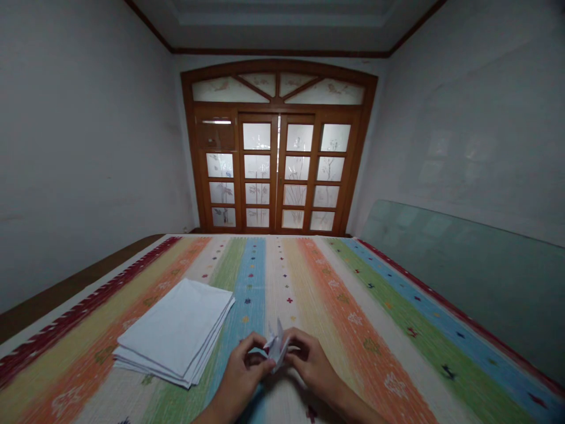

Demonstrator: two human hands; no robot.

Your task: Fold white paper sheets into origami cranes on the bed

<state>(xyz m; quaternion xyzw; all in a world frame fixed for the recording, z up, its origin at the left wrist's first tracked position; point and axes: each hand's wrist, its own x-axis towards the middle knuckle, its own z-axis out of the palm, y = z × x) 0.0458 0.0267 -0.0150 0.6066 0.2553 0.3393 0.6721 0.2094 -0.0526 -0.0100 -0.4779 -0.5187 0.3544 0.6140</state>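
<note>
A small folded piece of white paper [277,346] with pointed flaps is held just above the striped cloth, near the bottom middle of the head view. My left hand [242,372] pinches its left side between thumb and fingers. On the other side, my right hand [314,364] grips the paper with thumb and forefinger. One thin flap points upward between the two hands. The fingers hide part of the folds.
A stack of white paper sheets [176,330] lies left of my hands on the striped tablecloth [326,294]. A pale green glass-like panel [459,271] runs along the right side. Wooden doors with glass panes [277,171] stand beyond the far edge.
</note>
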